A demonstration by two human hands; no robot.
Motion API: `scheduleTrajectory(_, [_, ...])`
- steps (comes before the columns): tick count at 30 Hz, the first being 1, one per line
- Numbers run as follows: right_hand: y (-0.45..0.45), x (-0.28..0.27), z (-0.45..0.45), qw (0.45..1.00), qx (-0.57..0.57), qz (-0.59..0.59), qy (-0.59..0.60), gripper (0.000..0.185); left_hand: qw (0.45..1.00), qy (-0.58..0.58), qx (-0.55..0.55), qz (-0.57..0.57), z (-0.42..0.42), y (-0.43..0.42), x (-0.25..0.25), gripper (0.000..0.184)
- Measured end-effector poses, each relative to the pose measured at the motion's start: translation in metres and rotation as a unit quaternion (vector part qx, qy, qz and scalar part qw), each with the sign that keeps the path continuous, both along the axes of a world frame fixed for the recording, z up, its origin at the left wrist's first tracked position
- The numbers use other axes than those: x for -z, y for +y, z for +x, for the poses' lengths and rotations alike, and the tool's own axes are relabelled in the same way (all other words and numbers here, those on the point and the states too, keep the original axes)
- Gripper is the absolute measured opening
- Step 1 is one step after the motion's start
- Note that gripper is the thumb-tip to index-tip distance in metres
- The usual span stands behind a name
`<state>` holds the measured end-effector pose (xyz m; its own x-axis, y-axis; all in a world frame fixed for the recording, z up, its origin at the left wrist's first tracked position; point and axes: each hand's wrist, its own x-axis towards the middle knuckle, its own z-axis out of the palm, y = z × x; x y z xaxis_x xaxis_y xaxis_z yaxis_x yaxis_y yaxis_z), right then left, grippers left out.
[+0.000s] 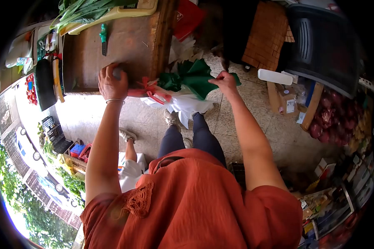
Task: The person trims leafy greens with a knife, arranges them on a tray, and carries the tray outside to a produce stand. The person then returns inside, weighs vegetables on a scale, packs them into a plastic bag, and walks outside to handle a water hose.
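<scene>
My right hand (226,84) pinches the edge of a dark green plastic bag (195,76) between thumb and fingers, stretching it out from the table's near corner. Beside it hang a red plastic bag (150,89) and white plastic bags (176,108). On the wooden table (133,37), my left hand (113,83) rests near the front edge with its fingers curled. A roundish grey thing (117,74) shows by its thumb side; its kind is unclear. Farther back on the tabletop lies a knife with a green handle (104,35).
Leafy greens (89,14) lie by a cream-coloured scale (120,15) at the back. To the right are a black bin (324,45), a cardboard box (287,99) and red onions (334,116). Another person's leg (131,151) is at lower left, above the tiled floor (253,120).
</scene>
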<state>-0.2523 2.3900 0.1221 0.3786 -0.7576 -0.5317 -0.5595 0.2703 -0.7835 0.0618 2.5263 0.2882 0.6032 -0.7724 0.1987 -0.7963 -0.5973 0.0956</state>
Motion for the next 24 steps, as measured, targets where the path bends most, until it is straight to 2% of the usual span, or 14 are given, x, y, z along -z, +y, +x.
scheduleTrajectory(8, [-0.005, -0.014, -0.06, 1.0, 0.015, -0.021, 0.013, 0.02, 1.0, 0.009, -0.026, -0.008, 0.0, 0.001, 0.003, 0.025])
scheduleTrajectory(13, [0.004, -0.034, -0.077, 0.99, 0.057, -0.122, 0.037, 0.021, 0.999, -0.003, -0.048, -0.013, 0.001, 0.001, 0.003, 0.026])
scheduleTrajectory(16, [-0.003, -0.062, -0.094, 0.97, 0.172, -0.165, -0.044, 0.022, 0.998, -0.006, -0.058, -0.017, -0.003, 0.001, -0.003, 0.024])
scheduleTrajectory(17, [-0.006, -0.087, -0.1, 0.963, 0.203, -0.177, -0.001, 0.025, 0.998, -0.005, -0.061, -0.024, -0.005, 0.001, -0.005, 0.023])
scheduleTrajectory(18, [-0.016, -0.08, -0.123, 0.955, 0.243, -0.167, -0.016, 0.027, 0.997, -0.01, -0.058, -0.042, -0.005, 0.001, -0.004, 0.022])
scheduleTrajectory(20, [-0.019, -0.141, -0.13, 0.932, 0.301, -0.193, -0.061, 0.026, 0.997, 0.005, -0.062, -0.044, -0.006, 0.002, -0.005, 0.021])
scheduleTrajectory(22, [-0.026, -0.178, -0.145, 0.925, 0.298, -0.195, -0.128, 0.024, 0.997, 0.022, -0.052, -0.053, -0.007, 0.002, -0.009, 0.022])
scheduleTrajectory(23, [-0.029, -0.196, -0.147, 0.924, 0.266, -0.242, -0.13, 0.022, 0.997, 0.036, -0.045, -0.057, -0.008, 0.003, -0.012, 0.023])
scheduleTrajectory(24, [-0.031, -0.208, -0.147, 0.925, 0.269, -0.233, -0.131, 0.023, 0.996, 0.042, -0.041, -0.069, -0.008, 0.004, -0.013, 0.026])
